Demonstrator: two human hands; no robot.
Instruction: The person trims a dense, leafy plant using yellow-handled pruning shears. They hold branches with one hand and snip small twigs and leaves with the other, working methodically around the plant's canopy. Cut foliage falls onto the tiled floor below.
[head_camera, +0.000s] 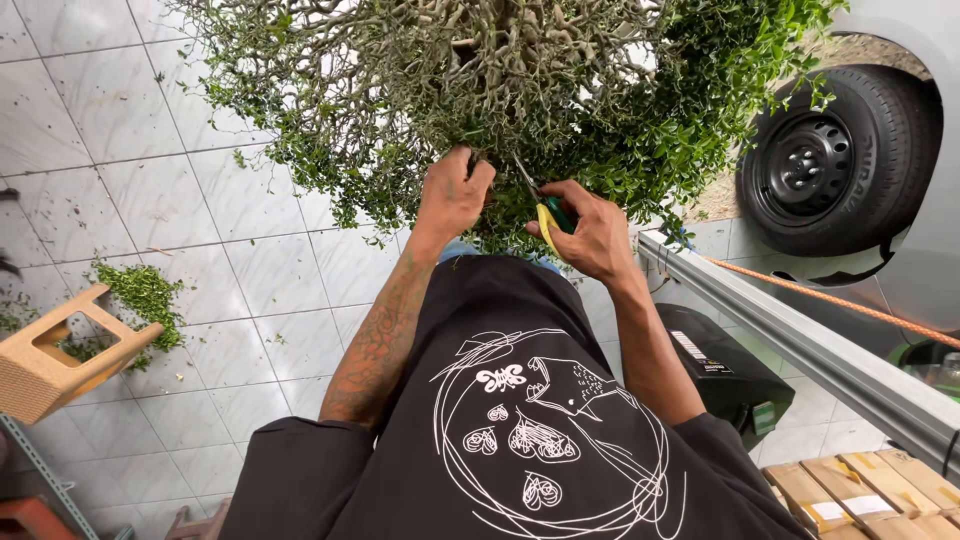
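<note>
Left hand (452, 195) clamped round a bunch of twigs low in the bush (480, 90). Right hand (590, 232) just beside, closed on yellow-handled shears (545, 210), blades poking up into the leaves. Clippings (145, 295) on the tiles, wheel (835, 165) off right.

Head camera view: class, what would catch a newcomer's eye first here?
A dense small-leaved shrub fills the top centre. Just below it, the left hand grips its twigs while the right hand works yellow-handled shears. A car wheel sits at upper right, and green clippings lie on the tiled floor at left.
</note>
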